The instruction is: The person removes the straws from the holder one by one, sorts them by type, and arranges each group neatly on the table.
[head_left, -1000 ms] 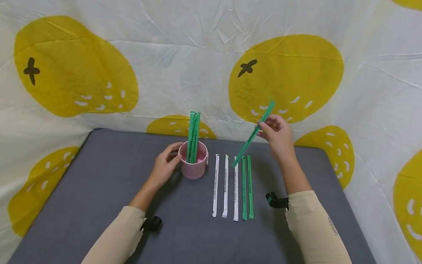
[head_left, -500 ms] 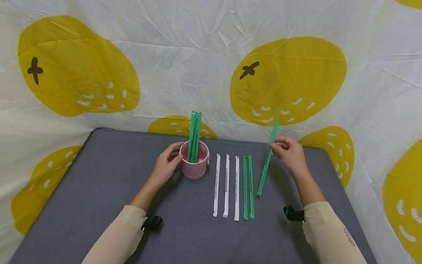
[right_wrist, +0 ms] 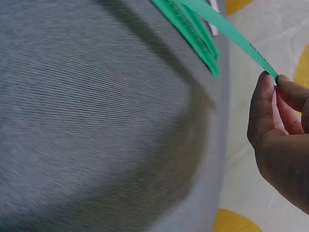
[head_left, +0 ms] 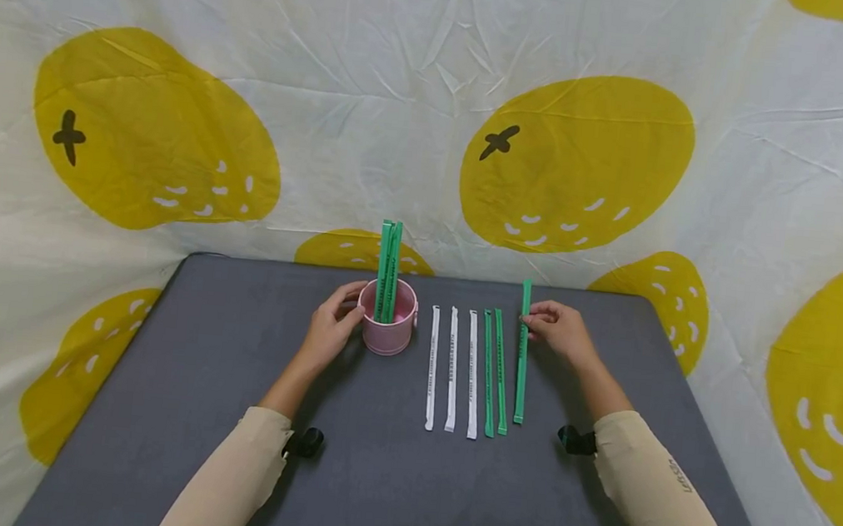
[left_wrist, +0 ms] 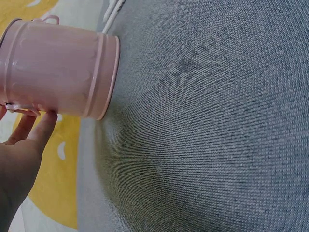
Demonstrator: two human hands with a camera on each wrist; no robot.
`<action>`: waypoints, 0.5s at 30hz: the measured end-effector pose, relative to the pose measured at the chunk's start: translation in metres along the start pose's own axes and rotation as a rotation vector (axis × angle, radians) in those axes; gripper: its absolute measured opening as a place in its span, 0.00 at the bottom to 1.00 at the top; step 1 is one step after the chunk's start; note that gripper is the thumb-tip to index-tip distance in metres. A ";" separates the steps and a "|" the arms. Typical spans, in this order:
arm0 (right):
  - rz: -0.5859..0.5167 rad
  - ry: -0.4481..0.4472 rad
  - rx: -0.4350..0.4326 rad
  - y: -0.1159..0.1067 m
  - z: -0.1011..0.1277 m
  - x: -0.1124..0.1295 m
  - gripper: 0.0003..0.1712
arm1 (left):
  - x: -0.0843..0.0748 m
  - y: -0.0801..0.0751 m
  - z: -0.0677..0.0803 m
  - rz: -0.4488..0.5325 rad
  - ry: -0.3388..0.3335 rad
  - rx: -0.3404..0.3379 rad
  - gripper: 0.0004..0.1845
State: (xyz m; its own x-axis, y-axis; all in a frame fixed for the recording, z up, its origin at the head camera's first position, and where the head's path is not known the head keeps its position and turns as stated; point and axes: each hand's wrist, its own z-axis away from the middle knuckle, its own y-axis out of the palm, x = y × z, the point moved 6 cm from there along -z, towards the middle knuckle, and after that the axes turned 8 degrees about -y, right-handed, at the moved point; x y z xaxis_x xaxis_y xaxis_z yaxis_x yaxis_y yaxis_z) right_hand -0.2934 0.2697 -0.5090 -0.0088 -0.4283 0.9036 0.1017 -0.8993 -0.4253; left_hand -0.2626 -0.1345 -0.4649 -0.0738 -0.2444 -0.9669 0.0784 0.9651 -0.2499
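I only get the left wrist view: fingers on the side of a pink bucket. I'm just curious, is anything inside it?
Observer: Yes, slim green sticks stand up out of the bucket.
Operator: Ooh! And what's the other hand up to?
Observer: The right hand is pinching another green stick.
Operator: I glimpse white bits past the bucket. How many of those are there?
Observer: Three white sticks, lying side by side on the grey table.

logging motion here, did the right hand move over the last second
Yes: in the head view, the right hand came lower, now below the far table edge.
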 end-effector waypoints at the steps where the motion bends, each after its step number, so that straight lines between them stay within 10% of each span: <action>1: -0.002 0.010 0.003 0.002 0.000 -0.003 0.21 | 0.000 0.000 0.000 0.002 0.000 0.002 0.24; 15: -0.063 0.100 -0.010 0.028 0.003 -0.024 0.20 | 0.000 -0.001 0.000 0.001 0.001 0.009 0.23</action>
State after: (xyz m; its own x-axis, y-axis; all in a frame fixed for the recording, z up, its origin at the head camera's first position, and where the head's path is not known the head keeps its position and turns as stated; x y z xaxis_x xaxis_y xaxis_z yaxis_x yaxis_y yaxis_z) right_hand -0.2876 0.2552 -0.5426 -0.1142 -0.3774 0.9190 0.0876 -0.9252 -0.3691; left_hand -0.2622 -0.1354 -0.4650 -0.0744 -0.2438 -0.9670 0.0873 0.9643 -0.2499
